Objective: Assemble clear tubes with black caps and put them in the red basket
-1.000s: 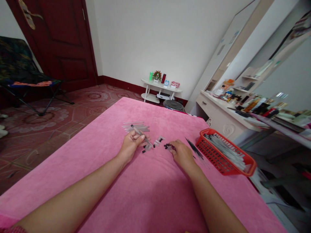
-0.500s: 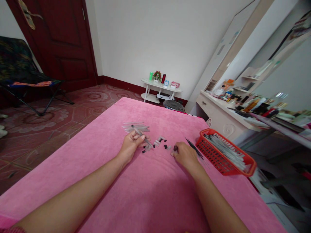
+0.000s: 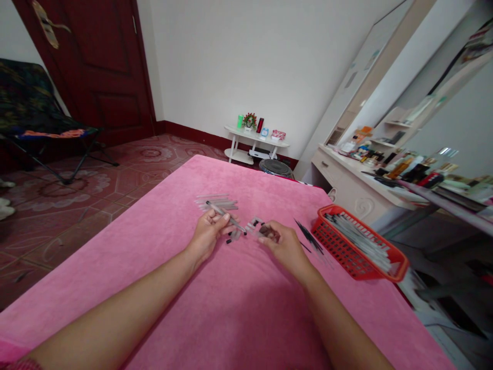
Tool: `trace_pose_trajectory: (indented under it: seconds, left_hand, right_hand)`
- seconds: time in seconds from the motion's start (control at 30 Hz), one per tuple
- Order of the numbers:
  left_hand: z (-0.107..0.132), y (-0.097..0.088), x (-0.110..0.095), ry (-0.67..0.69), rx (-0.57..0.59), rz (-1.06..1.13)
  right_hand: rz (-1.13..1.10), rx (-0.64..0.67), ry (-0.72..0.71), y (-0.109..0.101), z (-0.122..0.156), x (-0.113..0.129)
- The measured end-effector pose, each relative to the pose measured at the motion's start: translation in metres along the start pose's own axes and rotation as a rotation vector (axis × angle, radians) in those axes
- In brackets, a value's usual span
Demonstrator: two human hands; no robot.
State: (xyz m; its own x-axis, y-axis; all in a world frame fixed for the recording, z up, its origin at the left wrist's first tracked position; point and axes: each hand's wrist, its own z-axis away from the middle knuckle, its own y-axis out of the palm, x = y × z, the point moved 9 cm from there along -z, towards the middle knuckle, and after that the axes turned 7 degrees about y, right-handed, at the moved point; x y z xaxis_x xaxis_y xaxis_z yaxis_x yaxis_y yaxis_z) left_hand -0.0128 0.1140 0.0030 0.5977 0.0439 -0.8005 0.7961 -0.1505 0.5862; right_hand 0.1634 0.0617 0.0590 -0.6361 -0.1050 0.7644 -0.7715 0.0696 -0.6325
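My left hand pinches a clear, slim pen with dark ends, slanting down to the right over the cloth. Facing it, my right hand has its fingers curled together above the small caps; motion blur hides what is between the fingertips. Several clear caps and little black plugs lie scattered between the two hands. More caps lie just under the left fingers. Behind my left hand, several clear pen barrels rest side by side. Thin black refills lie right of my right hand.
A red plastic basket filled with grey-white pen sticks stands at the table's right side. Pink cloth covers the table. Farther right is a dresser crowded with bottles. A small white shelf stands by the wall, a folding chair at left.
My right hand has moved left, closer to the pen, and now covers some of the caps. A dark stick shows beside its wrist. My left hand still holds the pen, almost unmoved.
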Motion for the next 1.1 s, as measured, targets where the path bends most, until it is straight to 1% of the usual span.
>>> trace_pose_trajectory:
  seconds: [0.1,0.2,0.37,0.53,0.73,0.87,0.97,1.1]
  left_hand:
    - [0.0,-0.002,0.003,-0.024,-0.051,0.034]
    - [0.002,-0.002,0.007,-0.044,-0.072,0.052]
    - [0.005,0.001,0.008,-0.054,-0.071,0.064]
    - [0.009,0.007,0.01,-0.079,-0.043,0.062]
    - [0.013,0.014,0.012,-0.106,0.001,0.072]
    - [0.015,0.012,0.019,-0.155,-0.039,0.109]
    - [0.016,0.011,0.02,-0.16,-0.049,0.125]
    - [0.02,0.013,0.018,-0.151,-0.04,0.132]
  right_hand:
    - [0.044,-0.011,-0.04,0.003,0.005,0.011]
    - [0.066,-0.037,-0.071,0.003,0.008,0.017]
    - [0.119,-0.052,-0.106,0.006,0.009,0.019]
    - [0.142,-0.081,-0.128,0.006,0.01,0.019]
    - [0.168,-0.114,-0.173,0.004,0.013,0.027]
    - [0.169,-0.16,-0.207,0.002,0.017,0.031]
    - [0.138,-0.174,-0.223,0.002,0.019,0.033]
    - [0.077,-0.199,-0.174,0.0,0.02,0.032]
